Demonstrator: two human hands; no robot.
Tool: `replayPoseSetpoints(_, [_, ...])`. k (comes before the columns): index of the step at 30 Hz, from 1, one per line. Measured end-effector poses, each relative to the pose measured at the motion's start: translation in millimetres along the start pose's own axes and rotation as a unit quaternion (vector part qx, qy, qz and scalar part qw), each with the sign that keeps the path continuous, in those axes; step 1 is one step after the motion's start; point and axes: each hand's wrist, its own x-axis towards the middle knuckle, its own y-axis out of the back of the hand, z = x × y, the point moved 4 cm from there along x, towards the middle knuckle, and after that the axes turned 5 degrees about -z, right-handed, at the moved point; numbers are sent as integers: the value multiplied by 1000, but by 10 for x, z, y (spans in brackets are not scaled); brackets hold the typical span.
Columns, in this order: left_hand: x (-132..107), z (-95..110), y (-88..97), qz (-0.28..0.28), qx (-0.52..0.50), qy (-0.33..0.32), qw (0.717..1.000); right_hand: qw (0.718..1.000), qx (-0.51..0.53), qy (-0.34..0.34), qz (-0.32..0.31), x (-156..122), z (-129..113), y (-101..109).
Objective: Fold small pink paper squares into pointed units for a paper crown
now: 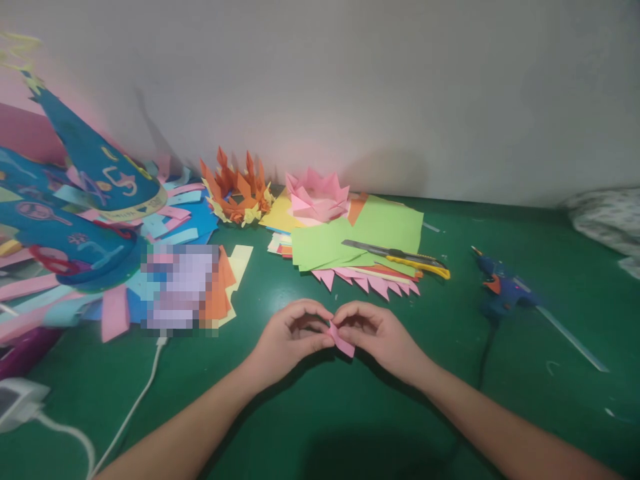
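Between the fingertips of both hands is a small folded piece of pink paper [343, 342], held just above the green table. My left hand [295, 333] pinches its left end between thumb and fingers. From the other side my right hand [375, 331] grips it too, thumb and forefinger closed. The paper's lower corner points down toward me; the rest is covered by fingers. Just beyond the hands lie pink zigzag-cut paper strips [380, 287] under green paper sheets [325, 243], with a yellow craft knife [420, 260] on top.
A glue gun [507, 287] with a clear stick lies right on the green table [545, 427]. Behind stand a pink paper crown [320, 197] and an orange paper crown [240, 193]. Blue cone hats [95, 153] and a blurred-out device with a white cable [150, 387] are left.
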Motion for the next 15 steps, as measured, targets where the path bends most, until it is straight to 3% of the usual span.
replayPoseSetpoints(11, [-15, -16, -40, 2, -6, 28, 1000, 999, 19, 8, -27, -11, 1, -51])
replayPoseSetpoints(15, [-25, -36, -53, -4, -25, 12, 1000, 995, -70, 61, -33, -36, -56, -86])
